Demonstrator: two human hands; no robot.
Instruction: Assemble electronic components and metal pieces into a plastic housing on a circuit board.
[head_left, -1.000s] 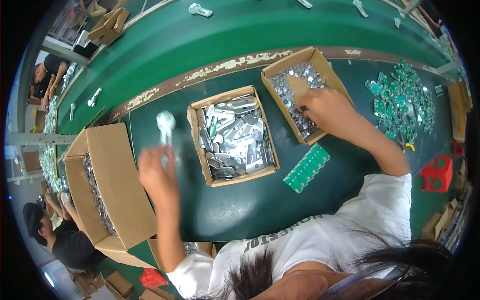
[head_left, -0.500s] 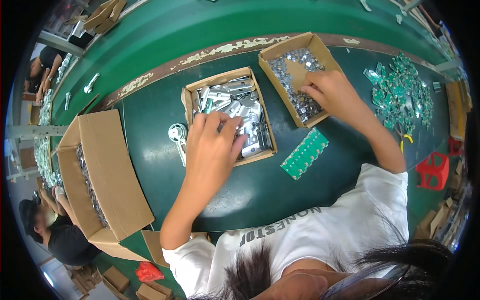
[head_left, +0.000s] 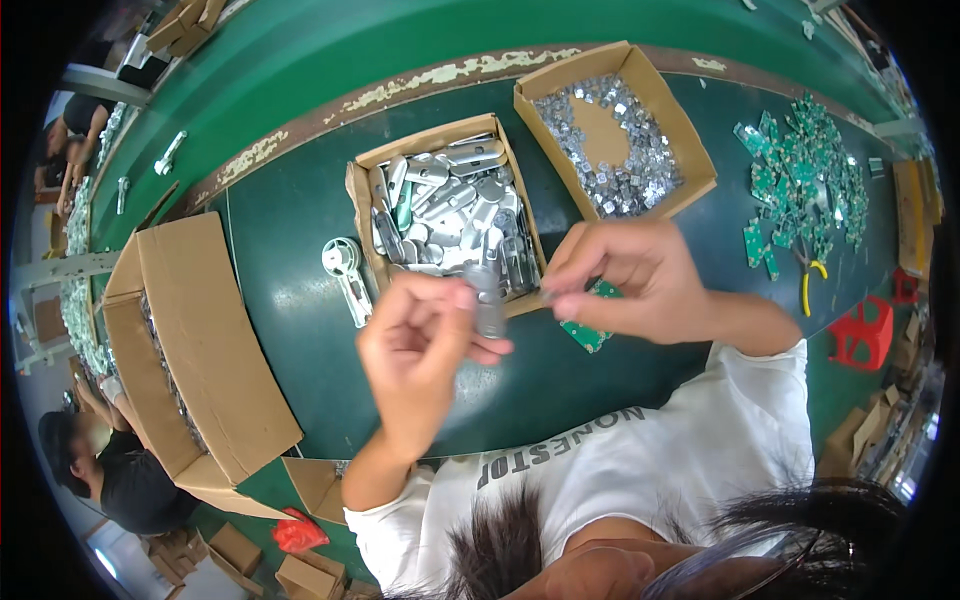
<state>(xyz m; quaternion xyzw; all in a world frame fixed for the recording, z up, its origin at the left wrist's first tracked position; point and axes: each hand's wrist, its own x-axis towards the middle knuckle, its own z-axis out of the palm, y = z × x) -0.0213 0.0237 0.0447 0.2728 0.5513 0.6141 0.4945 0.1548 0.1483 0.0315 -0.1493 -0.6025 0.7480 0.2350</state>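
My left hand [head_left: 415, 350] pinches a grey, elongated metal casing [head_left: 487, 300] over the table, near the front of a cardboard box [head_left: 357, 205] full of similar silver casings [head_left: 455, 205]. Facing it, my right hand [head_left: 645, 280] is closed at the fingertips on a tiny dark piece [head_left: 547, 296], too blurred to name. Beyond that hand is a second cardboard box [head_left: 692, 200] with many small shiny metal squares [head_left: 640, 150]. Partly under my right hand lies a green circuit board panel [head_left: 588, 336].
A silver part with a round head [head_left: 343, 262] lies left of the casings box. Farther left stands a large cardboard box [head_left: 215, 340]. Small green circuit boards [head_left: 805, 185] are heaped at right beside yellow-handled pliers [head_left: 814, 285]. Another person [head_left: 140, 480] sits at lower left.
My left hand has come out of the casings box toward me with a casing. My right hand has left the metal squares box and moved down and left, close to the left hand.
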